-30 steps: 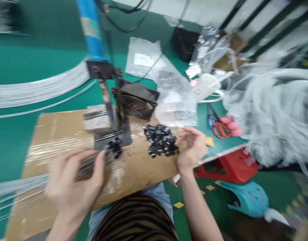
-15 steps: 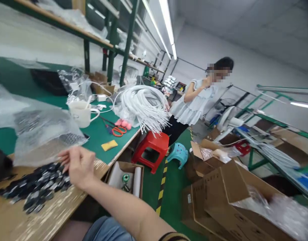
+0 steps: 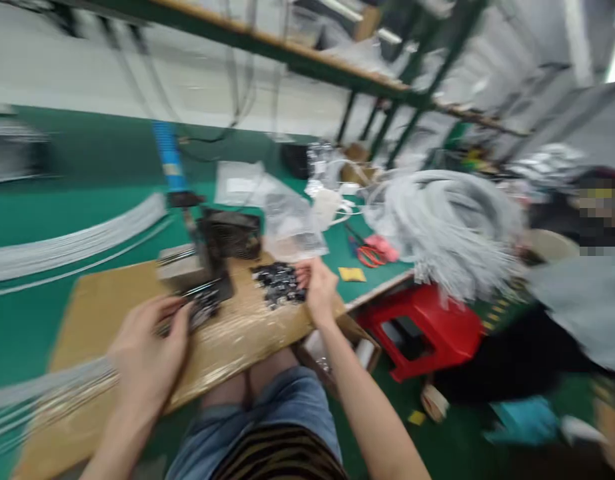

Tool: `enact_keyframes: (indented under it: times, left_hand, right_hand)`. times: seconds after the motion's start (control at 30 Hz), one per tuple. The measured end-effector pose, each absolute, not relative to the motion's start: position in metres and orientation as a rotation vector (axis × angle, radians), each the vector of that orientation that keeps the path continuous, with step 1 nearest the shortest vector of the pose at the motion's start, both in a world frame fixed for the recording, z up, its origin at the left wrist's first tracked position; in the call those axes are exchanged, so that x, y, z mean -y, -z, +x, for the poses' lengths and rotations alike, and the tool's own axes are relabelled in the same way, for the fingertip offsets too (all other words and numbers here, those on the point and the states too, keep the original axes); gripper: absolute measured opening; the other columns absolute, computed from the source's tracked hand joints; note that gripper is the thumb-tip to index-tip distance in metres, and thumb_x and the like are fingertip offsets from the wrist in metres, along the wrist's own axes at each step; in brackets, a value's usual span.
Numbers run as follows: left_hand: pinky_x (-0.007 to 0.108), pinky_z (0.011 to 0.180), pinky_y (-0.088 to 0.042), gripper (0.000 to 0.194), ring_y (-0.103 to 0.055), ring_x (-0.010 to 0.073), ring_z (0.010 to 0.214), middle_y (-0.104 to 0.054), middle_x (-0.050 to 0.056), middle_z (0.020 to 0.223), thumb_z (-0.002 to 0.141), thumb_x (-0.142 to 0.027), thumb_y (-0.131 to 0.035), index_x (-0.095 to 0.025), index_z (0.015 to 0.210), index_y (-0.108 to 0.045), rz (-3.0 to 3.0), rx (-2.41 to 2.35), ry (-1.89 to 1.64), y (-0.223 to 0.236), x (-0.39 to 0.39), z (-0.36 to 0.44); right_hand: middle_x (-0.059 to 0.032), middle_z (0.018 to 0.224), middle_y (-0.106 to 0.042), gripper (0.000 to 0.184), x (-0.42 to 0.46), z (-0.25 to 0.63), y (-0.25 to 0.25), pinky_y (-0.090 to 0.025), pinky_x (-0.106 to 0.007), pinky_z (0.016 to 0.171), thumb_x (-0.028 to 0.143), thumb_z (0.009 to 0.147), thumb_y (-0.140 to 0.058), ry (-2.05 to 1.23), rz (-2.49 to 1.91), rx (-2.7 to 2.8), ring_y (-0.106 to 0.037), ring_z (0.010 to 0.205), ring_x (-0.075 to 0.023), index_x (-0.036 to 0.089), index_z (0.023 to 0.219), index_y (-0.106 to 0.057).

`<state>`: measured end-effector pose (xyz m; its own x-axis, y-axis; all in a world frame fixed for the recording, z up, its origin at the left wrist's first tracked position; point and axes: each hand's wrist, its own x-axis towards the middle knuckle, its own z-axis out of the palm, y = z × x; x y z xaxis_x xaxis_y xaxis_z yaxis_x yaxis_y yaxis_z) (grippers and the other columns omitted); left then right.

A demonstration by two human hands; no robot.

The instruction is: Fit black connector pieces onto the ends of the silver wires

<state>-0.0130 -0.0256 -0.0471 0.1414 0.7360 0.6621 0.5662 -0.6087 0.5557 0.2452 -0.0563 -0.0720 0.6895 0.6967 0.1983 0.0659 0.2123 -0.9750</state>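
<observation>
My left hand point(image 3: 150, 350) is closed around a bundle of thin pale cables point(image 3: 72, 387), which trails off to the left over the cardboard. Small dark pieces point(image 3: 205, 303) cluster at the bundle's front end, beside the foot of a bench tool with a blue upright point(image 3: 168, 157). At the right edge of a heap of small black parts point(image 3: 277, 285) is my right hand point(image 3: 318, 287), its fingers curled inward. Whether a part is between those fingers is hidden. Motion blur softens the whole view.
A dark fan point(image 3: 235, 233) stands behind the heap. Clear plastic bags point(image 3: 292, 227), a white mug point(image 3: 326, 208), orange-handled scissors point(image 3: 370, 255) and a big coil of white cable point(image 3: 437, 220) lie rightward. Beyond the table edge are a red stool point(image 3: 427, 333) and another person point(image 3: 582, 293).
My view swung right toward the room, then back to the bench. The other person is now close by the red stool. My right hand stays by the black heap throughout.
</observation>
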Motion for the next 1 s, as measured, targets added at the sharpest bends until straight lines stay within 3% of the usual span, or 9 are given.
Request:
enact_keyframes:
  times: [0.07, 0.13, 0.23, 0.4, 0.53, 0.77, 1.0]
  left_hand:
    - [0.046, 0.088, -0.063, 0.020, -0.075, 0.0261, 0.094, -0.078, 0.008, 0.106, 0.102, -0.038, -0.068, -0.021, 0.106, -0.076, 2.184, -1.521, -1.467, 0.062, 0.029, -0.031]
    - [0.046, 0.095, -0.061, 0.017, -0.076, 0.0282, 0.102, -0.079, 0.010, 0.104, 0.101, -0.034, -0.068, -0.019, 0.101, -0.078, 2.164, -1.615, -1.478, 0.071, 0.025, -0.032]
    - [0.043, 0.102, -0.059, 0.014, -0.076, 0.0263, 0.110, -0.080, 0.011, 0.110, 0.100, -0.027, -0.069, -0.018, 0.102, -0.079, 2.162, -1.616, -1.478, 0.073, 0.019, -0.019]
    - [0.043, 0.095, -0.060, 0.013, -0.076, 0.0252, 0.103, -0.078, 0.010, 0.118, 0.099, -0.027, -0.070, -0.023, 0.100, -0.083, 2.215, -1.603, -1.321, 0.068, 0.026, -0.014]
    - [0.042, 0.098, -0.057, 0.015, -0.074, 0.0257, 0.108, -0.078, 0.009, 0.115, 0.100, -0.027, -0.067, -0.023, 0.106, -0.081, 2.204, -1.734, -1.288, 0.049, 0.022, -0.046]
    - [0.042, 0.087, -0.057, 0.021, -0.070, 0.0221, 0.081, -0.074, 0.008, 0.102, 0.093, -0.037, -0.076, -0.017, 0.099, -0.077, 2.196, -1.890, -0.898, 0.035, -0.100, -0.108]
    - [0.047, 0.094, -0.061, 0.030, -0.070, 0.0249, 0.109, -0.070, 0.010, 0.127, 0.102, -0.037, -0.070, -0.016, 0.124, -0.069, 2.051, -1.879, -0.767, 0.066, -0.194, -0.095]
  right_hand:
    - [-0.0019, 0.071, -0.068, 0.058, 0.054, 0.248, 0.080, -0.044, -0.026, 0.054, 0.066, 0.101, -0.055, -0.520, -1.293, 0.709, -0.057, 0.057, -0.0131, 0.015, 0.081, -0.073]
    - [-0.0022, 0.069, -0.068, 0.056, 0.055, 0.249, 0.083, -0.044, -0.027, 0.054, 0.064, 0.100, -0.057, -0.533, -1.294, 0.711, -0.057, 0.057, -0.0141, 0.014, 0.080, -0.073]
    - [-0.0034, 0.069, -0.069, 0.054, 0.063, 0.248, 0.082, -0.045, -0.027, 0.051, 0.061, 0.099, -0.060, -0.536, -1.305, 0.726, -0.058, 0.055, -0.0142, 0.013, 0.080, -0.075]
    - [-0.0044, 0.068, -0.070, 0.050, 0.069, 0.247, 0.083, -0.047, -0.028, 0.049, 0.058, 0.099, -0.064, -0.530, -1.324, 0.702, -0.060, 0.053, -0.0152, 0.014, 0.079, -0.077]
    - [-0.0088, 0.075, -0.075, 0.055, 0.074, 0.249, 0.083, -0.050, -0.032, 0.052, 0.059, 0.104, -0.055, -0.548, -1.317, 0.691, -0.065, 0.059, -0.0186, 0.014, 0.082, -0.078]
    - [-0.0107, 0.073, -0.075, 0.066, 0.078, 0.247, 0.081, -0.049, -0.036, 0.053, 0.062, 0.108, -0.044, -0.557, -1.385, 0.719, -0.066, 0.059, -0.0205, 0.014, 0.079, -0.079]
    - [-0.0114, 0.074, -0.077, 0.057, 0.077, 0.249, 0.085, -0.048, -0.038, 0.050, 0.058, 0.107, -0.051, -0.543, -1.401, 0.717, -0.065, 0.057, -0.0221, 0.019, 0.077, -0.079]
